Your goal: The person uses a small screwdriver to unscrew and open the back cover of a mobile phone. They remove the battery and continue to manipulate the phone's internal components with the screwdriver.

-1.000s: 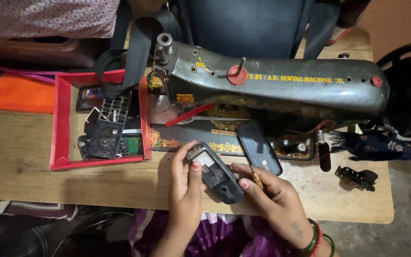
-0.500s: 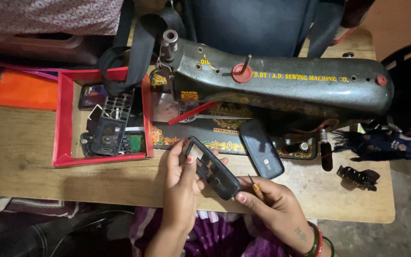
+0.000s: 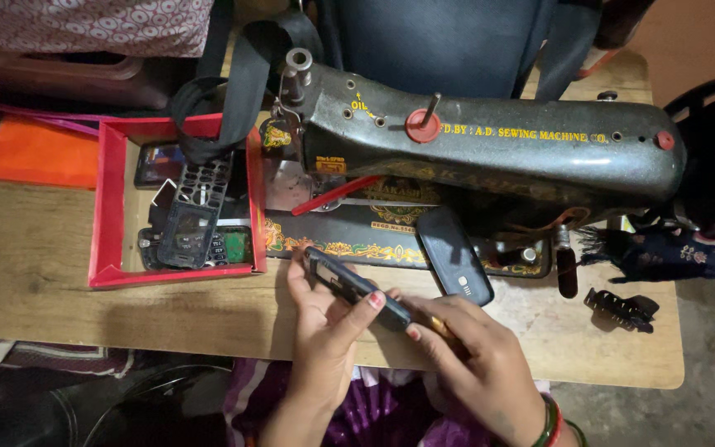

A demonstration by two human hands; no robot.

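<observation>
since the earlier frame the phone frame (image 3: 356, 287) has tilted flatter, pinched between left hand (image 3: 324, 331) and right hand (image 3: 477, 364), red tray (image 3: 109, 215) at ten o'clock.

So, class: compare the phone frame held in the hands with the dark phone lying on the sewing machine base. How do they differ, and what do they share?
1. The phone frame is gripped by the left hand and right hand; the dark phone lies untouched.
2. The frame looks like an open shell with cut-outs; the phone shows a smooth, closed surface.
3. The frame is held over the wooden table; the phone rests on the sewing machine base.
Both are dark, elongated and lie slantwise.
</observation>
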